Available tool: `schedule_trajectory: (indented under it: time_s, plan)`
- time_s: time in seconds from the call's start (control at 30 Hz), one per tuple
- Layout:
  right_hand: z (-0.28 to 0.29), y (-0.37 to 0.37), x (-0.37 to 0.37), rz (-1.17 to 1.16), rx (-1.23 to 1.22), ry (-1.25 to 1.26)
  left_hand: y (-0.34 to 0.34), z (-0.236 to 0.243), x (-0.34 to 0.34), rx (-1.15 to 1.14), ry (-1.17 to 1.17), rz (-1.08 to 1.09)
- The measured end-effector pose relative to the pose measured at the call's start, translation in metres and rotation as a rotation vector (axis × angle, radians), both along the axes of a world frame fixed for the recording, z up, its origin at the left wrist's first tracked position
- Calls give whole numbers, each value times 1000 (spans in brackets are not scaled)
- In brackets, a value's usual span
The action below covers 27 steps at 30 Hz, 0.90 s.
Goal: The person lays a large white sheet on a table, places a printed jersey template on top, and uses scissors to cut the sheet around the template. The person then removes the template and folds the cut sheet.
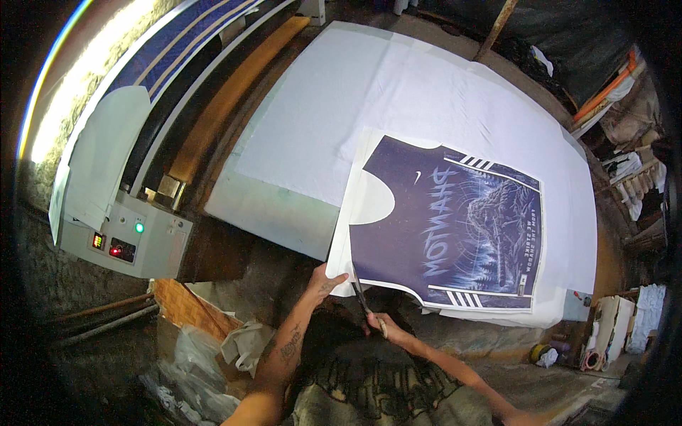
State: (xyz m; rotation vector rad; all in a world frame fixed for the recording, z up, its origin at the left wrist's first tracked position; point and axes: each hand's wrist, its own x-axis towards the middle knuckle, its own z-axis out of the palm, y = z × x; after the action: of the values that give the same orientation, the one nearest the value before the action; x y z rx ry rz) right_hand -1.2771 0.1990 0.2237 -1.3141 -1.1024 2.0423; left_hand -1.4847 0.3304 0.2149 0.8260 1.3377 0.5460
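The left hand [328,282] pinches the near-left corner of the white margin [342,250], thumb on top; the right hand [388,327], fingers curled closed, grips dark-bladed scissors [363,299]. The navy printed jersey panel [405,188] lies on the white-covered press table [284,135], far and right of the left hand, its neckline facing left and its length running left to right. The left hand is nearer the margin; the scissors point far and slightly left, blades reaching the panel's near-left edge.
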Motion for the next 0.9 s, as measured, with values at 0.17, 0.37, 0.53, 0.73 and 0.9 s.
schedule_trajectory:
  time_s: [0.17,0.37,0.53,0.73,0.9]
  plan:
    - [-6,-6,-34,-176,-82,-9,-4,-4,-2,-21,-28,-49]
    - [14,3,-41,-295,-86,-9,-10,-10,-5,-73,-161,-47]
    - [13,61,-37,-343,-156,-8,-25,6,-7,-188,-293,-51]
    - [4,102,-47,-373,-63,-13,-38,20,-14,-174,-473,-138]
    - [-8,131,-54,-452,-48,37,-50,38,-17,-149,-429,-63]
